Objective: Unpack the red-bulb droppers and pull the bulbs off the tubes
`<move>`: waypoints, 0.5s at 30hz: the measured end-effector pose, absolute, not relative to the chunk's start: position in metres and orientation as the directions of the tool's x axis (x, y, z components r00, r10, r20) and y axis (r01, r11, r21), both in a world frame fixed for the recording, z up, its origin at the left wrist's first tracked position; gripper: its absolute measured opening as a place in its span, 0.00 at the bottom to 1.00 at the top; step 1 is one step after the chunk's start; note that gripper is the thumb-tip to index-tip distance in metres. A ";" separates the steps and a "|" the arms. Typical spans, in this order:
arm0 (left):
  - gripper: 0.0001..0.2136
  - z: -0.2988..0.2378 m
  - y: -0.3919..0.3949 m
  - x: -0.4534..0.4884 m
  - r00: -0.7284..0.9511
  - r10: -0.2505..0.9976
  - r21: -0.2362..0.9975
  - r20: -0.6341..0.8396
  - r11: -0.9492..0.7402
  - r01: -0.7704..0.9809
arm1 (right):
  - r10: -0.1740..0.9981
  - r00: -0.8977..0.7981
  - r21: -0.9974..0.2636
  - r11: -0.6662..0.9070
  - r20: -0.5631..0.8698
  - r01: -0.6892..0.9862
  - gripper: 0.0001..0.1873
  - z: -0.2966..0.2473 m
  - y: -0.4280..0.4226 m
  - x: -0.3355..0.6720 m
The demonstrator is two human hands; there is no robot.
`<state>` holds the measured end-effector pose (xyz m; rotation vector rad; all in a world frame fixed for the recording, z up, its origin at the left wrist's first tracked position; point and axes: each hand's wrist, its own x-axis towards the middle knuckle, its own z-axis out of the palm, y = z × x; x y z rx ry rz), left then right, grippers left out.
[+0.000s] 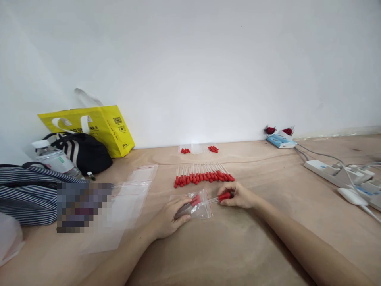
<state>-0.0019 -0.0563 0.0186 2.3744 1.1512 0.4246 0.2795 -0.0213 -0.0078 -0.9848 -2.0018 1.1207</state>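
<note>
My left hand (pixel 175 213) is closed on a clear zip bag (pixel 204 212), thumb and fingers pressing its left part. Red bulbs (pixel 195 200) show inside the bag. At its right end, my right hand (pixel 236 196) pinches a few glass droppers (pixel 224 196) by their red rubber bulbs. Their clear tubes point left into the bag's mouth. Just beyond both hands lies a row of red-bulbed droppers (pixel 204 176), tubes pointing toward the wall. Farther back, filled clear bags (pixel 199 148) with red bulbs at both ends lie near the wall.
Flat clear zip bags (pixel 131 206) lie on the left. Behind them are a striped bag (pixel 26 194), a bottle (pixel 58 159), a black bag (pixel 92 153) and a yellow bag (pixel 111 131). On the right are a power strip (pixel 323 170) with cables and a blue-white pack (pixel 281 140).
</note>
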 end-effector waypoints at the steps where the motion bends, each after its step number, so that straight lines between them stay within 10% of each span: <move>1: 0.20 0.019 -0.056 -0.002 0.603 0.795 0.530 0.072 -0.542 0.652 | 0.850 -0.504 -0.897 0.335 0.154 0.289 0.10 -0.006 -0.021 0.285; 9: 0.20 0.020 -0.056 -0.003 0.602 0.798 0.530 0.040 -0.527 0.664 | 0.979 -0.056 -0.957 0.206 0.198 0.205 0.15 -0.001 0.000 0.335; 15: 0.20 0.018 -0.055 -0.003 0.610 0.790 0.540 0.057 -0.539 0.647 | 0.835 0.471 -0.900 0.065 0.285 0.430 0.15 -0.017 0.020 0.314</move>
